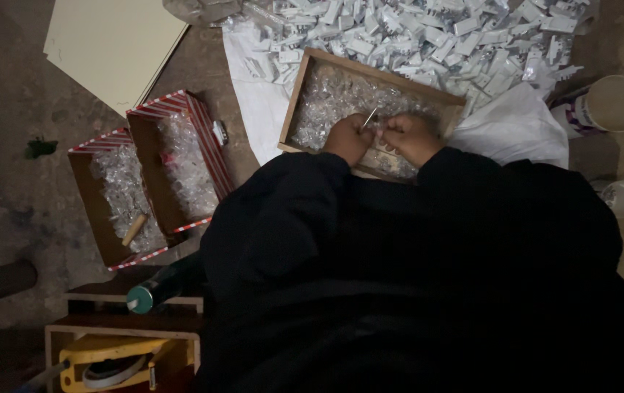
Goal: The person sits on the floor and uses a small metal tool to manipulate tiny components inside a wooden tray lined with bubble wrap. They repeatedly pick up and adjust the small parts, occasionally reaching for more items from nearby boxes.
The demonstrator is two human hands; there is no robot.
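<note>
left of the fingers sit two red-striped cardboard boxes (148,182) of clear bits. both hands, left hand (350,138) and right hand (412,137), pinch a thin metal pin (370,116) over the shallow wooden tray (294,94); mid-assembly, steady alignment comes next, judging by the grip.

Dim and grainy throughout, brightest on the white plastic parts (428,36) at top, dark sleeves nearly featureless, corners fading to shadow

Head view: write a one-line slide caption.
Both hands, left hand and right hand, work a thin metal pin over a wooden tray of clear pieces, white plastic parts heaped behind.
</note>
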